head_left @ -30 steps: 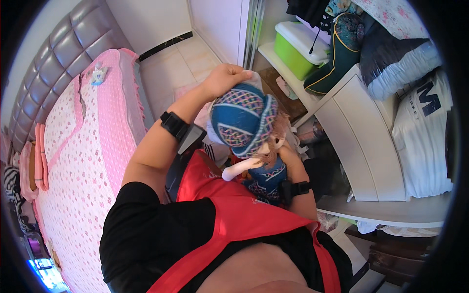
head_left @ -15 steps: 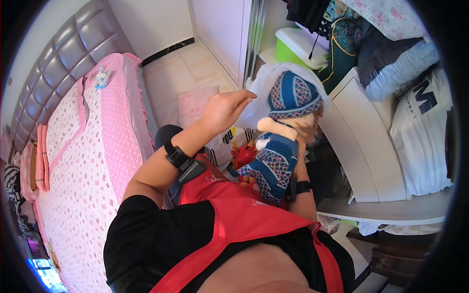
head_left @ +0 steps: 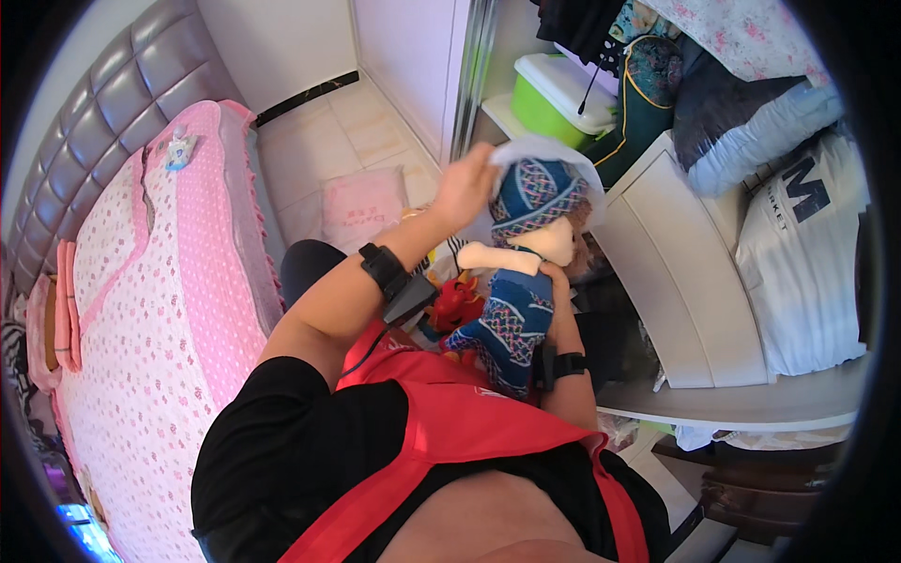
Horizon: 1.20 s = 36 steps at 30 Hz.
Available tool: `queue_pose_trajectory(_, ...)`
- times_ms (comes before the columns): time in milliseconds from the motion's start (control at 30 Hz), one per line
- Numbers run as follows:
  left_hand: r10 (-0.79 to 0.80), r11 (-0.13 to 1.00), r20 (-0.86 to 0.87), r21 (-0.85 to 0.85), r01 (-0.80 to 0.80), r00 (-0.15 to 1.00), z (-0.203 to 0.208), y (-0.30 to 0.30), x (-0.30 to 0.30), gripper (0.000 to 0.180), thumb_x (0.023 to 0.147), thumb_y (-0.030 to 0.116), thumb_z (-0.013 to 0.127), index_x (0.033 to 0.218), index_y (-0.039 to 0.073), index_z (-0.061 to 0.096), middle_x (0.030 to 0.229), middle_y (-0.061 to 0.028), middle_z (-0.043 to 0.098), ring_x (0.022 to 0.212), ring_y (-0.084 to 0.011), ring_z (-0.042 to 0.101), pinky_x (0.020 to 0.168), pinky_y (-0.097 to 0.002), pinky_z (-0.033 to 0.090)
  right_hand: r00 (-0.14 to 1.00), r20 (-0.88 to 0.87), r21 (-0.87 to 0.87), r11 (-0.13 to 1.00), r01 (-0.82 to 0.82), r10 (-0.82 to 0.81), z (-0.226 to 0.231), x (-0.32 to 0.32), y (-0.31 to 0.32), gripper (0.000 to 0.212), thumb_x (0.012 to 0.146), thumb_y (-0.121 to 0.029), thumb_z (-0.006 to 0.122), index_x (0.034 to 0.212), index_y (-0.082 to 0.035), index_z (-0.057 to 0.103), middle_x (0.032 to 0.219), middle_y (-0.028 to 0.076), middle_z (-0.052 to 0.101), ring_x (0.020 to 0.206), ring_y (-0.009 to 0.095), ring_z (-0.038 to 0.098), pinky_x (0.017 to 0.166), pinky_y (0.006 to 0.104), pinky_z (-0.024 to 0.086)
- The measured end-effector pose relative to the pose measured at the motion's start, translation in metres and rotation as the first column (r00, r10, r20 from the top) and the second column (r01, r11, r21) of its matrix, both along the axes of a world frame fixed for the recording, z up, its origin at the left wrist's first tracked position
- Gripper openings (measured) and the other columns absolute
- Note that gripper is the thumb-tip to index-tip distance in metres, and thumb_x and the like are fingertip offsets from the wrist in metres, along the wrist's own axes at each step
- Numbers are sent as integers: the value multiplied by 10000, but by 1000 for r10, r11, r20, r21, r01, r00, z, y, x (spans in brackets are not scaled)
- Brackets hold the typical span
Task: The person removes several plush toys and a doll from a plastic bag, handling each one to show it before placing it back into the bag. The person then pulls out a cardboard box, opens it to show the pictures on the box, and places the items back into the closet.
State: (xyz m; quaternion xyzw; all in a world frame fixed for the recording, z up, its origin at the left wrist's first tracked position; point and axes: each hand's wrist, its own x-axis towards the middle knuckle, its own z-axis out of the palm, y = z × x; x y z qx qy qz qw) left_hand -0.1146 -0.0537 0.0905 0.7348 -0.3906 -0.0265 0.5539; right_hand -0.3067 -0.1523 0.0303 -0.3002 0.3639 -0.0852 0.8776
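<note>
A cloth doll [head_left: 516, 305] in a blue patterned outfit and matching cap [head_left: 537, 192] is held up in front of my chest, with its pale arm [head_left: 497, 258] sticking out to the left. My right hand [head_left: 560, 274] grips the doll's body just below the head, most fingers hidden behind it. Around the cap is a thin white plastic bag [head_left: 587, 164]. At its left edge, my left hand [head_left: 466, 192] has its fingers closed on the plastic, beside the cap. Below the doll's arm, a red toy [head_left: 457, 302] shows near my lap, partly covered.
To the left stands a bed with a pink and white cover [head_left: 169, 272]. A pink packet [head_left: 364, 205] lies on the tiled floor ahead. On the right are a pale curved panel [head_left: 694, 281], a stuffed white bag [head_left: 802, 281] and a green bin with white lid [head_left: 563, 94].
My left hand has moved up and right onto the plastic, which now sits closer round the cap. The doll has shifted slightly left in view, still in my right hand.
</note>
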Motion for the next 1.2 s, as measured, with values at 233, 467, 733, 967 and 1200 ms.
queue_pose_trajectory(233,-371,899,415,386,208,831,26,-15,-38,186,791,226,509,898,75,521,746,-191,589,705,-374,570,608,-467,434,982,-124,-987,85,-138,144,2,43,16,515,629,-209,689,1079,-20,524,1005,125,605,938,251,565,863,355,395)
queue_pose_trajectory(467,-938,347,196,564,749,287,10,-7,-138,194,813,234,508,947,114,580,781,-147,601,779,-354,563,679,-429,438,981,-84,-843,513,-163,174,-76,15,-14,602,655,-231,677,1196,-84,455,1067,123,569,1029,256,521,883,366,385)
queue_pose_trajectory(733,-440,898,377,159,411,815,14,77,-29,414,728,165,670,1096,52,518,922,-120,574,831,-275,557,745,-344,432,984,142,-706,708,23,109,-16,17,-23,604,658,-234,676,1199,-84,452,1074,128,564,1033,261,517,886,369,383)
queue_pose_trajectory(967,-312,933,281,-88,348,908,-7,68,-21,504,737,141,609,1194,36,423,1093,-153,485,1027,-286,475,869,-344,380,977,116,-794,608,-19,181,-11,40,-10,606,661,-237,675,1201,-84,450,1080,131,560,1038,265,514,888,371,381)
queue_pose_trajectory(1200,-7,999,469,-40,29,883,8,61,-19,362,744,55,558,1095,17,476,988,-130,542,890,-253,536,786,-318,421,984,90,-706,706,-46,154,-28,21,2,607,663,-240,674,1204,-84,447,1086,135,555,1042,269,511,891,374,379)
